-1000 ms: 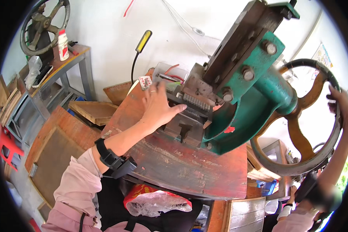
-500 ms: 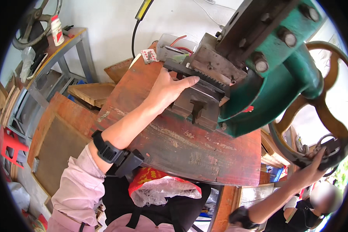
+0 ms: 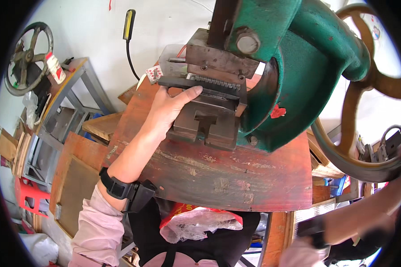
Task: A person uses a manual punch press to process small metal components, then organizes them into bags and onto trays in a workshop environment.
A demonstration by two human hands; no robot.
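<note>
My left hand [image 3: 167, 109] grips the left end of a dark metal bar [image 3: 185, 83], its thumb on top and the other fingers hidden behind. The bar lies across the tooling of a green hand press [image 3: 307, 84], just in front of a toothed strip [image 3: 218, 83]. Above the strip sits a steel block [image 3: 218, 60]. Closer to me is a slotted steel base block [image 3: 220, 131]. My right forearm [image 3: 365, 211] stretches out to the right edge, beside the press's large handwheel [image 3: 365, 167]; the right hand itself is out of sight.
The press stands on a worn reddish wooden bench [image 3: 236, 182]. Behind it lie a clear plastic box [image 3: 171, 58] and a playing card [image 3: 154, 74]. A red and clear plastic bag [image 3: 200, 224] rests at my lap. Leftward are a metal-framed table [image 3: 87, 80] and a red stool [image 3: 31, 193].
My view has shifted, so the press sits further left in it. My right hand, earlier on the handwheel rim, has left the picture. The left hand still holds the bar.
</note>
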